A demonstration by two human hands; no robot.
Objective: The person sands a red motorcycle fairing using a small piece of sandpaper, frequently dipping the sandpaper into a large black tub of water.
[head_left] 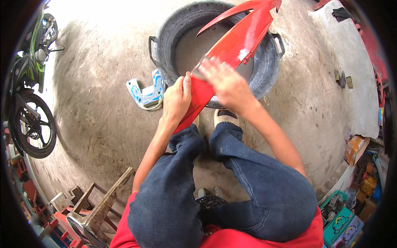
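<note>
A long red motorcycle body panel (pixel 237 41) slants from between my knees up over a wide black tub (pixel 165 49). Its far end splits into a curved, pointed arm. My left hand (pixel 177 99) is closed around the near part of the panel, thumb up along its edge. Across the panel's middle lies my right hand (pixel 227 84), its fingers blurred by motion. Under those fingertips a thin grey sheet (pixel 199 73), perhaps sandpaper, is pressed on the red surface; it is partly hidden. Murky grey water (pixel 188 51) stands in the tub.
A blue-and-white U-shaped plastic part (pixel 147 94) lies on the concrete floor, against the tub's left side. A motorcycle (pixel 33 99) stands at far left. Wooden frame pieces (pixel 97 206) are at lower left; boxes (pixel 339 225) and clutter line the lower right.
</note>
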